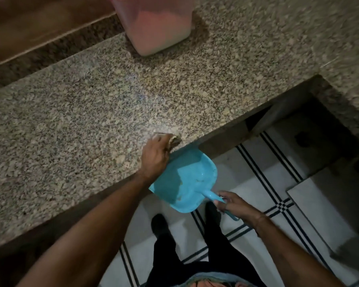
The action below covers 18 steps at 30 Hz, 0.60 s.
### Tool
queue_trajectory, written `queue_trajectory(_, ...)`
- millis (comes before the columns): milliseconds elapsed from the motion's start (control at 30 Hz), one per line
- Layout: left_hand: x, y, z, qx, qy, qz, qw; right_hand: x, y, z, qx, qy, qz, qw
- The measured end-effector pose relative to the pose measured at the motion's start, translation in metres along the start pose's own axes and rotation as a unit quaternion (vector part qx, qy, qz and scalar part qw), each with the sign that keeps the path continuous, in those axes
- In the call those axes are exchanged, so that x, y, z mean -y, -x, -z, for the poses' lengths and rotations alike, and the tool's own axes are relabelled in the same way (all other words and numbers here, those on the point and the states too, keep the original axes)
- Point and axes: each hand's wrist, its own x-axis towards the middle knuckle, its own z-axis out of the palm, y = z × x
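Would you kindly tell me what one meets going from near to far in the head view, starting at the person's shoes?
Shoes → right hand → blue dustpan it holds → left hand gripping a sponge → pink container on the counter.

The left hand (154,154) is reaching forward, fingers curling, palm down. The right hand (234,206) is gripping, held nearer the body.
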Motion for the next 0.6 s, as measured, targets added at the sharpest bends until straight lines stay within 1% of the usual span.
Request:
queue_trajectory(133,-0.008,0.003,-0.001,0.007,0.008,0.022,1.000,-0.003,0.002,0.004,0.037,0.008,-0.004,0.999)
queue_trajectory(233,-0.019,-0.009,-0.001,0.036,-0.017,0.080,0.996,0.001,0.002,0.002,0.048,0.012,-0.005,0.999)
queue_trajectory(300,-0.030,-0.005,0.001,0.024,-0.027,0.109,0.993,0.003,0.000,-0.003,0.044,0.011,-0.005,0.999)
queue_trajectory(400,-0.050,0.028,0.000,-0.053,-0.013,0.081,0.995,0.013,-0.003,-0.013,0.032,0.005,0.006,0.999)
queue_trajectory(433,-0.052,0.042,-0.003,-0.062,-0.007,0.072,0.995,0.015,-0.006,-0.018,0.029,0.002,0.010,1.000)
queue_trajectory(500,-0.050,0.066,-0.010,-0.045,-0.023,0.051,0.997,0.022,-0.011,-0.028,0.017,-0.003,0.015,1.000)
queue_trajectory(567,-0.041,0.074,-0.008,-0.042,-0.055,0.053,0.996,0.029,-0.014,-0.034,0.009,-0.005,0.027,1.000)
queue_trajectory(600,-0.038,0.071,-0.001,-0.058,-0.053,0.063,0.995,0.032,-0.016,-0.035,0.008,-0.005,0.031,0.999)
